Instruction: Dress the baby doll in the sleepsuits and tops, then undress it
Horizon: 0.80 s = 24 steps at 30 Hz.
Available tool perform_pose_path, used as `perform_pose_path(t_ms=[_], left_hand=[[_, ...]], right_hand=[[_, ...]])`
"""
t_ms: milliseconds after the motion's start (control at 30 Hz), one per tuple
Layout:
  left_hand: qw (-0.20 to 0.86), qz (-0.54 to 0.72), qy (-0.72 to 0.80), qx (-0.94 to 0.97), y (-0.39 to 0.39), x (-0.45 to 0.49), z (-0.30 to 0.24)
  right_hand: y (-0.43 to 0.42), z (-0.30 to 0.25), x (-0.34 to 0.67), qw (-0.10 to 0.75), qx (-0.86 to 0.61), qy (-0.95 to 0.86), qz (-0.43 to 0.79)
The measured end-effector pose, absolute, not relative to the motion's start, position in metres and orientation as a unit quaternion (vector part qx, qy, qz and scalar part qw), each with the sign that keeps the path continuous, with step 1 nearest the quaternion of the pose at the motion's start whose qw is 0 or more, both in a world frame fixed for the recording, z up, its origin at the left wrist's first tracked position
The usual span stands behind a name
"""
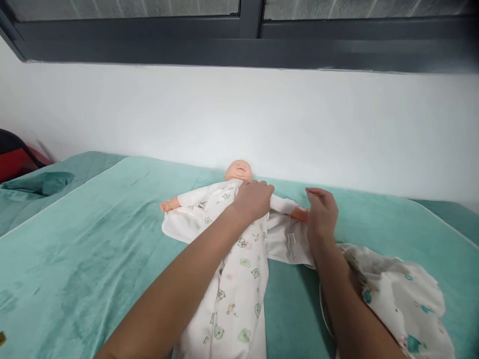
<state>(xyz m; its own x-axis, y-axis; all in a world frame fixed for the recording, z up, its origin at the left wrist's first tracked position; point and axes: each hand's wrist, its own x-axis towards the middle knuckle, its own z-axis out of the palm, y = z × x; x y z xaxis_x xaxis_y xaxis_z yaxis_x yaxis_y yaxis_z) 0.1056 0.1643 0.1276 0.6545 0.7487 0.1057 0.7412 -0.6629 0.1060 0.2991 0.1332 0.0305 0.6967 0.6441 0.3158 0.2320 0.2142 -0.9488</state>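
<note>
A baby doll [238, 171] lies on its back with its head toward the wall and both arms spread. White sleeves cover its arms. A white printed baby garment [243, 279] with green animal figures lies along its body, and plain white flaps [288, 238] stretch out under the arms. My left hand [254, 200] is closed on the garment at the doll's upper chest; its fingertips are hidden. Beside the doll's hand [299, 214] is my right hand [322, 212], its fingers loosely bent and apart from the garment, with no held thing showing.
A crumpled white printed cloth [404, 294] lies at the right, partly behind my right forearm. Green bedding [93, 239] spreads beneath everything. The white wall [187, 114] and dark window frame [149, 47] stand behind. A red and black object [17, 159] sits at the far left.
</note>
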Motion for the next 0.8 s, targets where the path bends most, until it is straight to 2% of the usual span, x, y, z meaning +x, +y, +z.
perform_pose_path(t_ms=[167, 300, 533, 700, 800], left_hand=[[0.133, 0.293, 0.499, 0.804, 0.169, 0.045, 0.106], [0.212, 0.363, 0.527, 0.739, 0.171, 0.021, 0.087], [0.109, 0.434, 0.462, 0.766, 0.159, 0.027, 0.076], [-0.004, 0.452, 0.444, 0.774, 0.147, 0.025, 0.074], [-0.003, 0.451, 0.47, 0.758, 0.142, 0.023, 0.074]], right_hand=[[0.13, 0.033, 0.253, 0.474, -0.607, -0.622, 0.144], [0.125, 0.037, 0.236, 0.396, -0.57, -0.704, 0.151], [0.123, 0.041, 0.235, 0.4, -0.568, -0.692, 0.196], [0.114, 0.05, 0.22, 0.478, -0.521, -0.687, 0.168], [0.107, 0.053, 0.214, 0.507, -0.501, -0.665, 0.224]])
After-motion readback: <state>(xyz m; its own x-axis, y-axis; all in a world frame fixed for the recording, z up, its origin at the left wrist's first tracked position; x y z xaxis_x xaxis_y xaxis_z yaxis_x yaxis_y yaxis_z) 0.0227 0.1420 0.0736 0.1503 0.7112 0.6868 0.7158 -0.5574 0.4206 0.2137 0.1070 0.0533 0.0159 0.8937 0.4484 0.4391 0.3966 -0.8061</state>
